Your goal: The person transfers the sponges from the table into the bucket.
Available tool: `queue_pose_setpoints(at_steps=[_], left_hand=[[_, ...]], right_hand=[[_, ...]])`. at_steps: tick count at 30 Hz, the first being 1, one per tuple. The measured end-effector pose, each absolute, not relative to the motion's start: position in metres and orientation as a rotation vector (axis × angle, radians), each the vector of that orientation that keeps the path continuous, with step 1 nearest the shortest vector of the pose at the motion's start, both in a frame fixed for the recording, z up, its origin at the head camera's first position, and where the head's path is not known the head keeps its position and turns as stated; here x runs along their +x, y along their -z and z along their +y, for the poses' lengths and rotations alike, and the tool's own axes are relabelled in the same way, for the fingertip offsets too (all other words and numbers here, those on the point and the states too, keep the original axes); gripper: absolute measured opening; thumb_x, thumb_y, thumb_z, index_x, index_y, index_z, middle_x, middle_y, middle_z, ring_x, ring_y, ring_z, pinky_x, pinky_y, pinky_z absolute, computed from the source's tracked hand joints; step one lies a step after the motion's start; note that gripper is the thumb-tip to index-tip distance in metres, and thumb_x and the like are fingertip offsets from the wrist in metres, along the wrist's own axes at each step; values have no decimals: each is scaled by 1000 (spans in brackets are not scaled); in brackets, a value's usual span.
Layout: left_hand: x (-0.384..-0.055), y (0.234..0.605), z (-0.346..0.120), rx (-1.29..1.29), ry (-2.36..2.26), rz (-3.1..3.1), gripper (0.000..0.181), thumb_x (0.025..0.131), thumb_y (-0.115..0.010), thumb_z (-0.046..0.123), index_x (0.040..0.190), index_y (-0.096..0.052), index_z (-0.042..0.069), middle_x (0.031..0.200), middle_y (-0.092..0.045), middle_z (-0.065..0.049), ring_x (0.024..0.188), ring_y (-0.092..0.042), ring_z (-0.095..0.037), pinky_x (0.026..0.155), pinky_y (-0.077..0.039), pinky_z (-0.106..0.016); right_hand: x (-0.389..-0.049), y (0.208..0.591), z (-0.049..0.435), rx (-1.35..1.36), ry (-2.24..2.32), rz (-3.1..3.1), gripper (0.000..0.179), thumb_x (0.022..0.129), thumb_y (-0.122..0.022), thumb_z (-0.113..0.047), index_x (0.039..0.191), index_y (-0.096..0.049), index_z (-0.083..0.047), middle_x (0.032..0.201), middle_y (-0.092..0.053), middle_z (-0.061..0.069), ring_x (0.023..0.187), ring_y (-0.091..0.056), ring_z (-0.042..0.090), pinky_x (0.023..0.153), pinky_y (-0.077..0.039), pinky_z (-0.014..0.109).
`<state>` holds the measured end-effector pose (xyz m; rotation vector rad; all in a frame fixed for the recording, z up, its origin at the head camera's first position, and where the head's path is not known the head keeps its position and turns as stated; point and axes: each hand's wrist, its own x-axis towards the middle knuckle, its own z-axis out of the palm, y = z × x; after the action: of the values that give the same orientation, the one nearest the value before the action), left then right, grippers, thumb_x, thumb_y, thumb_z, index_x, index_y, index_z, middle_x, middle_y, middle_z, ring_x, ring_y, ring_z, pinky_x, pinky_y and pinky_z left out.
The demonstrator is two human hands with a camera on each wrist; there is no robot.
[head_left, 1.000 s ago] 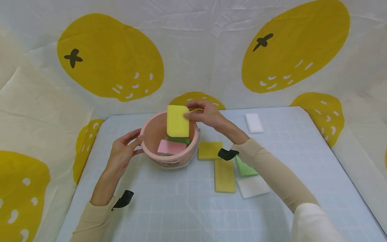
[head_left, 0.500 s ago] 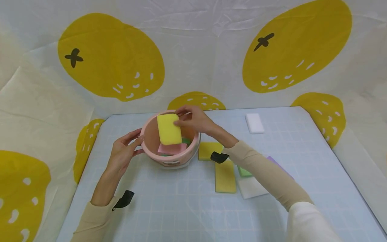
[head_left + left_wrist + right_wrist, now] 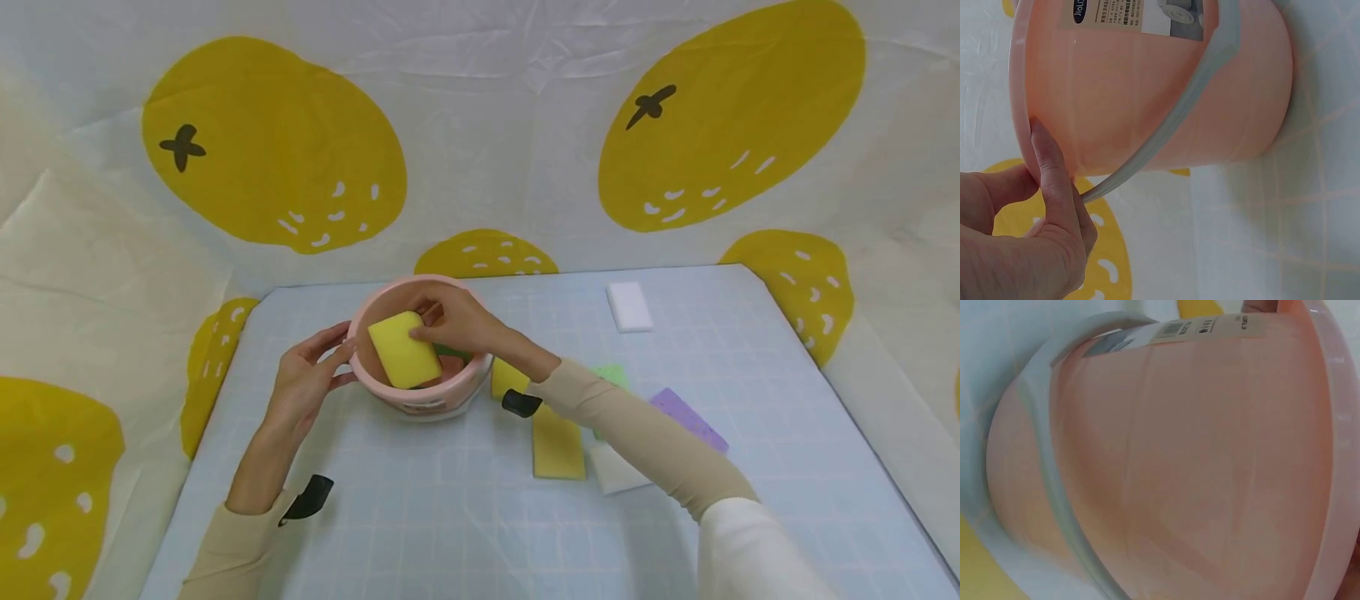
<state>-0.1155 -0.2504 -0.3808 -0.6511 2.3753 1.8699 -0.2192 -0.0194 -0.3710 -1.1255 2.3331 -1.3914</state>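
Note:
A pink bucket [image 3: 453,402] stands near the back of the table, with a grey handle [image 3: 1160,134] hanging against its side. Its rim is pinched between thumb and fingers of my left hand [image 3: 294,387] on the left side. With my right hand [image 3: 471,323] I hold a bright yellow sponge [image 3: 405,350], thumb on its near face, tilted inside the bucket's mouth. Below it, parts of a green sponge [image 3: 453,352] and a pink sponge [image 3: 452,367] show. In the right wrist view the bucket wall [image 3: 1197,462] fills most of the picture and hides the sponge.
Right of the bucket lie a yellow sponge [image 3: 508,381], another yellow sponge [image 3: 558,446], a green sponge [image 3: 613,375], a white sponge [image 3: 615,471] and a purple sponge [image 3: 692,421], some partly under the right forearm. A white block [image 3: 630,307] lies farther back. Patterned cloth surrounds the table.
My right hand has lowered the yellow sponge from above the rim, leftward and down into the bucket, tilting it. The forearm's shift uncovers the purple sponge. My left hand stays on the rim.

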Motion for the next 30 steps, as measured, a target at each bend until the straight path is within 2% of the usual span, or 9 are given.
queue_pose_setpoints(at_steps=[10, 17, 24, 30], left_hand=[[-114, 378, -250, -652, -1869, 2382, 54, 103, -65, 32, 153, -51, 18, 155, -48, -6, 116, -59, -19, 86, -60, -28], [-114, 380, -250, -626, -1901, 2366, 54, 103, -66, 30, 153, -51, 16, 154, -49, -7, 115, -60, -18, 84, -60, -26], [-114, 381, -250, -614, -1909, 2376, 53, 103, -65, 30, 152, -52, 15, 153, -50, -7, 117, -60, -18, 84, -60, -27], [-115, 382, -250, -621, -1908, 2368, 53, 102, -66, 31, 152, -53, 16, 153, -50, -7, 114, -60, -17, 84, -60, -26]], right_hand=[[-222, 372, -30, -1168, 1175, 2366, 28, 91, -78, -8, 116, -69, 2, 111, -71, 11, 99, -68, 21, 87, -56, 21], [-220, 375, -35, -1105, 1037, 2373, 29, 94, -76, -10, 117, -65, 4, 110, -70, 13, 99, -66, 22, 88, -55, 21], [-215, 375, -37, -1044, 860, 2389, 20, 98, -71, -11, 113, -65, 1, 89, -60, 9, 86, -58, 20, 75, -48, 21], [-211, 372, -36, -966, 698, 2393, 18, 103, -65, -16, 116, -64, -4, 85, -55, 4, 83, -57, 18, 71, -47, 19]])
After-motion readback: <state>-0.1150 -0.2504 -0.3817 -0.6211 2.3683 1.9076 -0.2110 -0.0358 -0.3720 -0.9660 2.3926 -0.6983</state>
